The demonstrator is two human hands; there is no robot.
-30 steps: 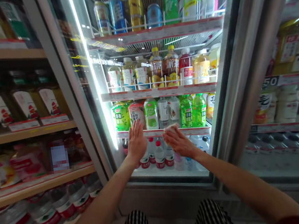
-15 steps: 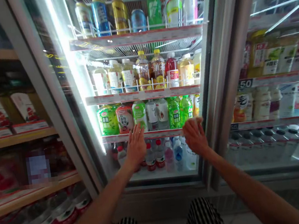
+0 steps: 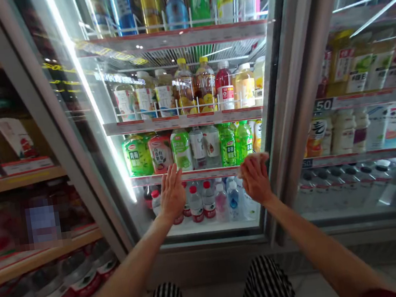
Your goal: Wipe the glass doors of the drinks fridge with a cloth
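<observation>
A glass cooler door [image 3: 217, 240] stands in front of me, with lit shelves of drinks behind it. My left hand [image 3: 173, 193] lies flat against the glass, fingers stretched upward, below a pink-labelled bottle [image 3: 161, 153]. Near the door's right edge, my right hand [image 3: 256, 180] is closed around a pale, folded cloth [image 3: 263, 157]; only its edges show past the fingers. Behind that hand are green bottles [image 3: 227, 145] and a shelf rail [image 3: 201, 174].
Wooden shelves [image 3: 23, 180] with bottles stand to the left. A metal door frame [image 3: 300, 106] divides this cooler from another cooler on the right, which holds bottles [image 3: 318, 137]. My knees, in checked fabric [image 3: 267, 285], are below.
The view has shifted slightly, and the shelves sit a little further left and higher. My left hand appears slightly left of before; my right hand stays near the door's right edge with the cloth.
</observation>
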